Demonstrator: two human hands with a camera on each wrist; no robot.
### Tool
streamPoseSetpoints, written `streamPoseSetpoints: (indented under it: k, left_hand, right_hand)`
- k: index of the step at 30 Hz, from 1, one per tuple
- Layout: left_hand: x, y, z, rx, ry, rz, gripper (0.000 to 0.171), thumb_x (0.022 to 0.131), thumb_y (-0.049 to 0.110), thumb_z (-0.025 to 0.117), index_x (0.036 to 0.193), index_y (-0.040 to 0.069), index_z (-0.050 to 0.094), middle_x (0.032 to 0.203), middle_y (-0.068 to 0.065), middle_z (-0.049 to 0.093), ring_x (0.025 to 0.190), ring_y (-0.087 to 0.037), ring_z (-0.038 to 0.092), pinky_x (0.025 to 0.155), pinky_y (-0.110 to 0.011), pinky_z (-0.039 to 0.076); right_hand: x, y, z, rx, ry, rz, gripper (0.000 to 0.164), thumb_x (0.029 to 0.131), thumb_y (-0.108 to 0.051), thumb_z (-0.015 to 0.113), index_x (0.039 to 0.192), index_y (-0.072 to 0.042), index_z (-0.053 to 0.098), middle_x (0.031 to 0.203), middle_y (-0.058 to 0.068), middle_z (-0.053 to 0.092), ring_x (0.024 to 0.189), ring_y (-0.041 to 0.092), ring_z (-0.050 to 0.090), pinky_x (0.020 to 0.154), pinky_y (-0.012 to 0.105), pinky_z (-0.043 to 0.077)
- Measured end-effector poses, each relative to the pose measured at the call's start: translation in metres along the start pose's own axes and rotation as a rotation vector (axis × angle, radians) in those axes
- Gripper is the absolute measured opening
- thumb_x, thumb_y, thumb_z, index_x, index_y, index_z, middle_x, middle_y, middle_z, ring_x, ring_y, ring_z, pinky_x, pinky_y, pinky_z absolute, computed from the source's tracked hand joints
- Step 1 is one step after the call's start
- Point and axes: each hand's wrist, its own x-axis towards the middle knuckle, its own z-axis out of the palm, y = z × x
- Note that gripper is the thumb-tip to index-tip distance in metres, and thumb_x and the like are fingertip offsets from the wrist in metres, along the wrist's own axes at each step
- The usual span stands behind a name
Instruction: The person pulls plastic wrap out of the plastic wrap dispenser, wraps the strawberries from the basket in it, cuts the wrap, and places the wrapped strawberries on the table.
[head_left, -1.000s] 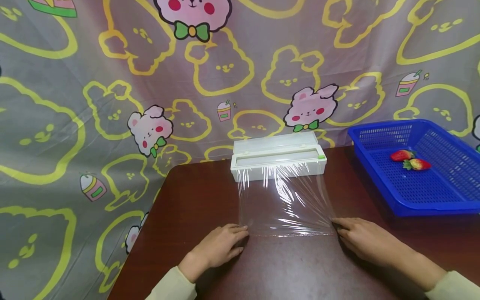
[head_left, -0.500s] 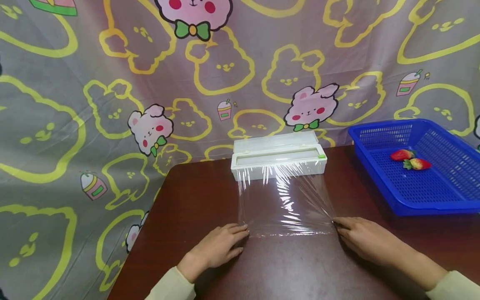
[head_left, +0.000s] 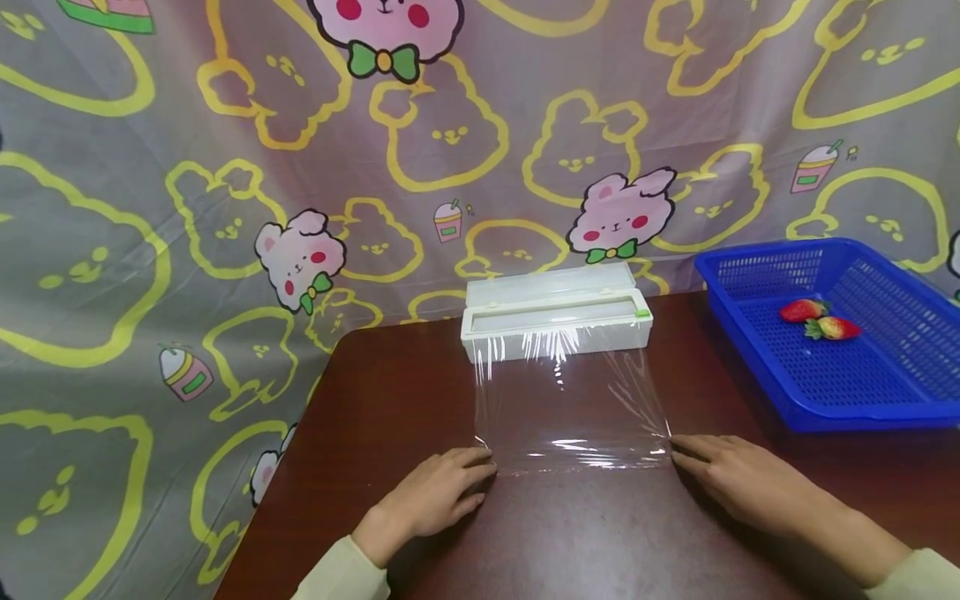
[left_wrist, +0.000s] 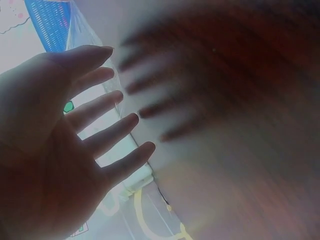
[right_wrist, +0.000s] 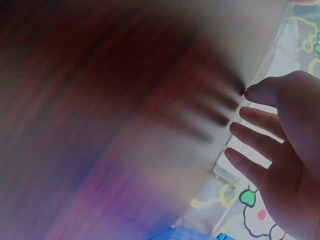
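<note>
A sheet of clear plastic wrap (head_left: 558,417) runs from a white wrap dispenser box (head_left: 555,337) toward me across the dark wooden table (head_left: 592,542). At the sheet's near left corner, my left hand (head_left: 431,496) touches the film with its fingertips. The left wrist view shows the fingers of that hand (left_wrist: 110,135) straight and spread. My right hand (head_left: 738,479) has its fingertips at the near right corner of the film. Straight fingers (right_wrist: 255,142) show on it in the right wrist view, the thumb alongside.
To the right stands a blue plastic basket (head_left: 855,412) with two strawberries (head_left: 834,328) in it. The dispenser's clear lid (head_left: 551,283) is raised at the back. Behind the table hangs a patterned curtain (head_left: 390,158).
My right hand has shifted slightly to the right at the film's corner. The creases across the wrap have lessened and its shine has changed. My left hand stays nearly in place.
</note>
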Motion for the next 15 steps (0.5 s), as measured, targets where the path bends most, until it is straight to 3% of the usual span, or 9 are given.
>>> streamPoseSetpoints:
  k: [3,15]
  left_hand:
    - [0.000,-0.001,0.001,-0.014,0.014,0.006,0.042,0.101,0.027,0.065,0.141,0.017,0.062,0.150,-0.005,0.054,0.136,-0.025,0.053,0.101,-0.048,0.051]
    - [0.000,-0.002,0.001,-0.034,-0.007,-0.036,0.040,0.101,0.029,0.066,0.140,0.019,0.064,0.142,-0.006,0.056,0.122,-0.024,0.060,0.094,-0.045,0.054]
  right_hand:
    - [-0.002,0.000,-0.002,-0.006,-0.041,0.024,0.047,0.074,-0.007,0.075,0.121,-0.009,0.074,0.127,0.013,0.067,0.108,0.034,0.068,0.084,0.054,0.056]
    - [-0.011,0.001,-0.007,-0.025,-0.100,0.015,0.067,0.067,-0.002,0.077,0.133,-0.012,0.068,0.137,0.010,0.063,0.117,0.033,0.062,0.081,0.050,0.055]
